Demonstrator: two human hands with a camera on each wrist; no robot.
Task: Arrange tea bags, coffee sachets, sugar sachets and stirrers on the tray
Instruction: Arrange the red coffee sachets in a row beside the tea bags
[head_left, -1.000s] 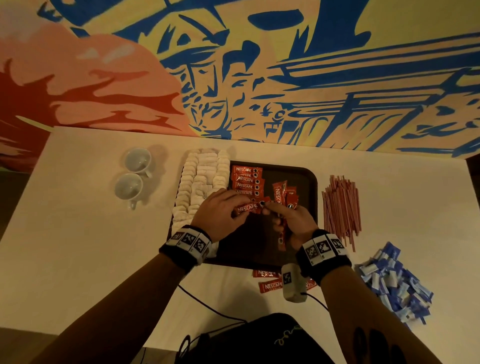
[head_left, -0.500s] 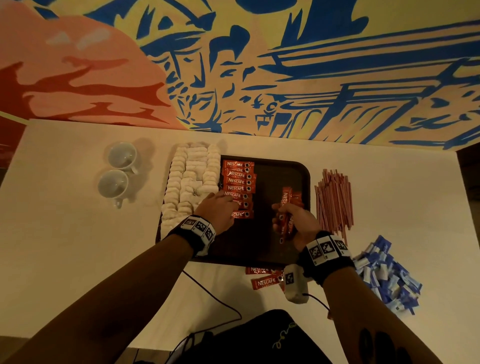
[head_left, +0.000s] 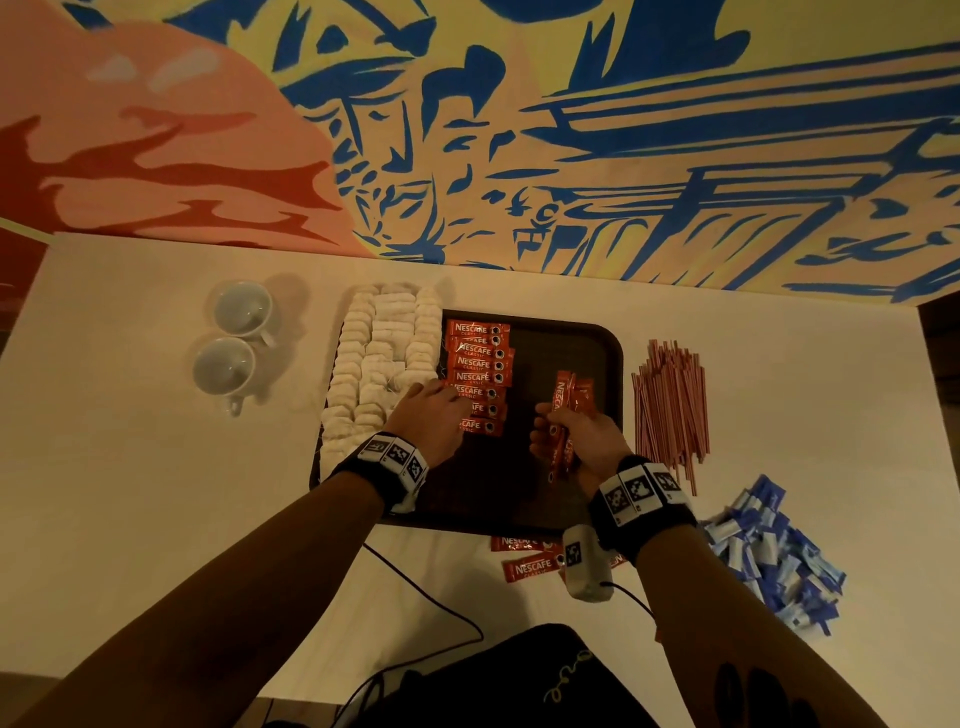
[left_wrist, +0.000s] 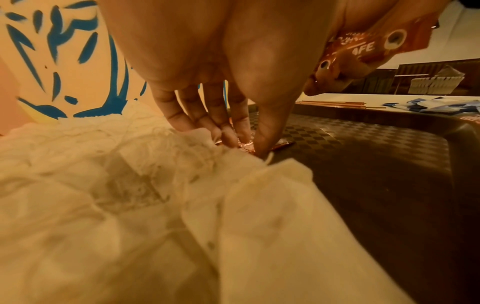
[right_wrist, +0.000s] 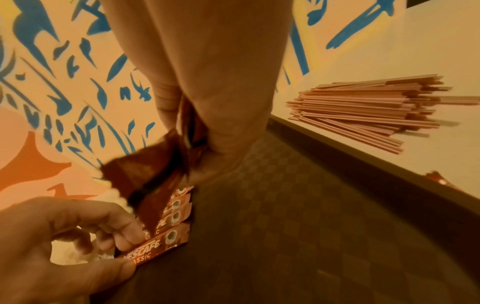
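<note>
The hands have been drawn apart: the nearest laid sachet (head_left: 480, 426) is apparently pinched by the left hand (head_left: 428, 415), and the coffee sachets (head_left: 567, 410) are clasped in the right hand (head_left: 582, 441), so the row is probably extended next.

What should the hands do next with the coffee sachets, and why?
Probably pass one more sachet across. The left hand pinches the nearest red Nescafe sachet at the near end of the column on the dark brown plastic tray, apparently seating it. The right hand grips a bundle of red sachets, and bare tray remains below the column.
</note>
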